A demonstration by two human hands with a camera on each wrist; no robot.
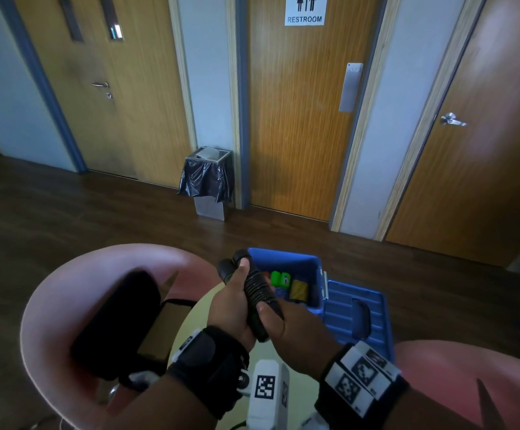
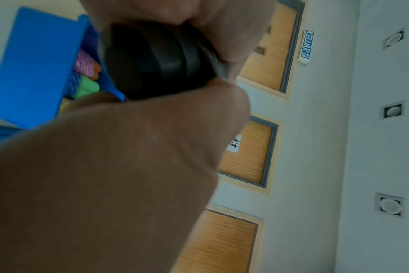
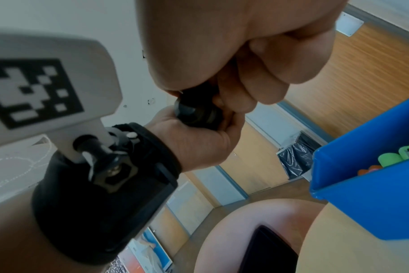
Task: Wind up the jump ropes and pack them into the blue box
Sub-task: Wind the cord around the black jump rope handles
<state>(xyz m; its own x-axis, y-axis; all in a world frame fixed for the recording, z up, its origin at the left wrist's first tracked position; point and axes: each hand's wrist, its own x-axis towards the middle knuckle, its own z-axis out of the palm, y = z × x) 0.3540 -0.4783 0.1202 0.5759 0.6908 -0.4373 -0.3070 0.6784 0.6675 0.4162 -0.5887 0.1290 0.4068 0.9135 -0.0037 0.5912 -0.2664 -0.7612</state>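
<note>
We had the open blue plastic box (image 1: 286, 259) on the round pale table (image 1: 196, 318), just beyond and right of both hands, nearer our right hand (image 1: 299, 327). We held the black jump rope bundle (image 1: 257, 293), cord wound round its handles, its long axis slanting away leftward. Our left hand (image 1: 231, 305) gripped its upper half; the right clenched its lower end.

Black wrist straps (image 1: 209, 364) carry white camera mounts (image 1: 266, 389) printed with black-and-white square markers.
</note>
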